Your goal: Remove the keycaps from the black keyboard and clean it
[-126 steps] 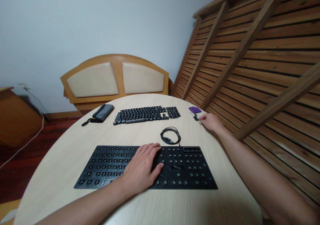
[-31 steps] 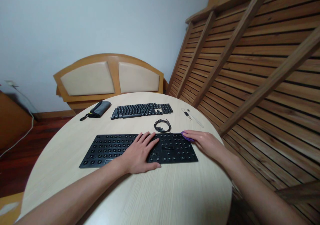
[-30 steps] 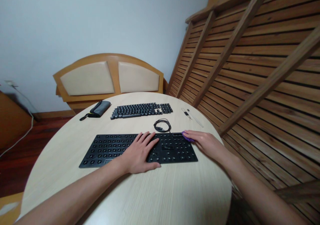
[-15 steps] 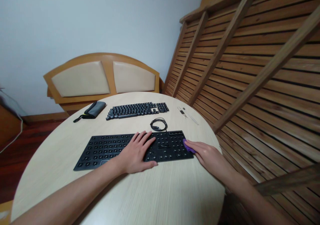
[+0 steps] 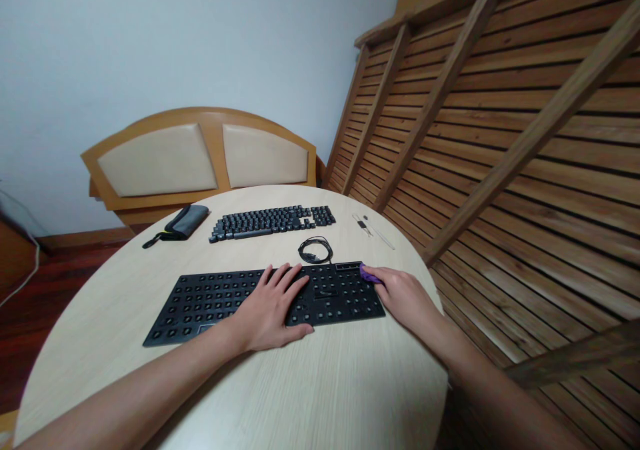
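Now the bare keyboard base (image 5: 220, 300) is pinned by the flat, open left hand (image 5: 270, 307) — wiping is in hand: the right hand's (image 5: 403, 297) fingers press a purple cloth (image 5: 369, 274) at its 2 o'clock corner; next, light strokes across the sockets are called for.

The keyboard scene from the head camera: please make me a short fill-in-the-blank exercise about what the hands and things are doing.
1. The left hand lies flat on the black ____ base.
2. The right hand presses a small ____ cloth on that base.
3. The coiled black cable lies on the ____.
4. The grey pouch lies ____ of the keycap set.

Missing words: keyboard; purple; table; left
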{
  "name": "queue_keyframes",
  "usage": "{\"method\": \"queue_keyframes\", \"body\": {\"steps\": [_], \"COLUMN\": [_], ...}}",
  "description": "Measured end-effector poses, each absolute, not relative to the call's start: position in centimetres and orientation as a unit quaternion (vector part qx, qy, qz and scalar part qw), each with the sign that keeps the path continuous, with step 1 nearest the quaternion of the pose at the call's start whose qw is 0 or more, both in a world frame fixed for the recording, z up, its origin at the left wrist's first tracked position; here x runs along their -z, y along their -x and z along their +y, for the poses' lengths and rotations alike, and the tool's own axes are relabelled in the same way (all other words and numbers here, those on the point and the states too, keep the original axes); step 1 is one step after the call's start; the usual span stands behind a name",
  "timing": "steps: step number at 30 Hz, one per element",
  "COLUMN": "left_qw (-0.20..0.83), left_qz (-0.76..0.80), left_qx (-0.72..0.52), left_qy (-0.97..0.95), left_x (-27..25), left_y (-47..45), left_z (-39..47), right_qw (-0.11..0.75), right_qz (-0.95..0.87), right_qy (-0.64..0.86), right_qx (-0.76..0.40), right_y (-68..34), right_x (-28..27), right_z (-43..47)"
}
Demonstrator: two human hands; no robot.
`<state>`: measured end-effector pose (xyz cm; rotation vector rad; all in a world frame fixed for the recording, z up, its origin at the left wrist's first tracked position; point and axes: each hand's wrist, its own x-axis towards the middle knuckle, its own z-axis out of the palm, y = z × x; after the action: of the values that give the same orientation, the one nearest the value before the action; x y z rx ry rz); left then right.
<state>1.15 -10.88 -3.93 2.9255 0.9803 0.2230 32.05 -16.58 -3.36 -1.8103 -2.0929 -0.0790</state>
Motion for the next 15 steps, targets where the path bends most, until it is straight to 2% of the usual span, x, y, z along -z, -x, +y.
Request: {"method": "queue_keyframes", "body": {"steps": [6, 11, 15], "left_qw": [0.033, 0.031, 0.035], "left_qz": [0.315, 0.315, 0.313], "left_qx": [-0.086, -0.096, -0.093], "left_qy": [-0.944, -0.944, -0.945], "left_x": [4.2, 4.4, 4.3], "left_y": [-1.1, -1.1, -1.2], "left_z": [-10.8, -10.8, -10.8], "right_qw": [0.140, 0.089, 0.116], "right_qz": [-0.778, -0.757, -0.748], "right_qy": [0.608, 0.642, 0.642], "right_qx": [0.067, 0.081, 0.119], "right_y": [-31.3, -30.4, -29.8], "right_x": [3.9, 2.7, 1.6], "right_z": [-20.9, -23.4, -21.7]}}
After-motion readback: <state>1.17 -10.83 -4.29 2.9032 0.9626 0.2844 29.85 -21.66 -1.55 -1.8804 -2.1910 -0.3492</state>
